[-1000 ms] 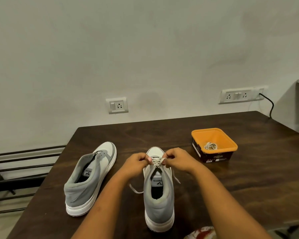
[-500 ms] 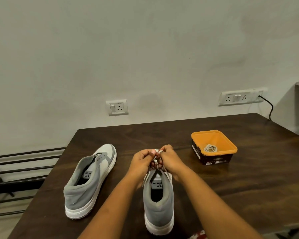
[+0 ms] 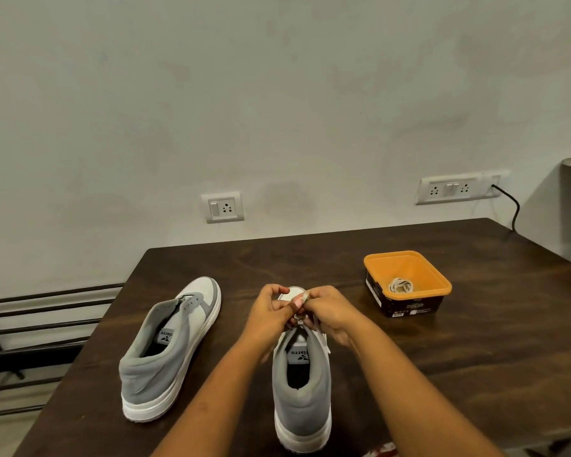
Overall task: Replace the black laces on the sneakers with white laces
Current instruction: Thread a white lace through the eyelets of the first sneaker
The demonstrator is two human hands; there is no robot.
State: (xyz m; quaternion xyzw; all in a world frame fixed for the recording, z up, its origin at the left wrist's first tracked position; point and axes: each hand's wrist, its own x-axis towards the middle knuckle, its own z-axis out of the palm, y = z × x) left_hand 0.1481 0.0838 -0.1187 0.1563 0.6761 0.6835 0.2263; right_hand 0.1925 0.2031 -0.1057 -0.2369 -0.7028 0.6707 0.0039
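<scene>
"larro" on left sneaker insole, middle sneaker insole

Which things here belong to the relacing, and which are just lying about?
Job: sneaker being laced, its white lace pinched by left hand and right hand; unlaced sneaker; coiled lace in orange tub.
Lying about: wall socket, switch-socket panel, black cable, metal rails.

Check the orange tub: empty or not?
Not empty. One coiled white lace lies on the bottom of the orange tub. Nothing else shows inside it.
</scene>
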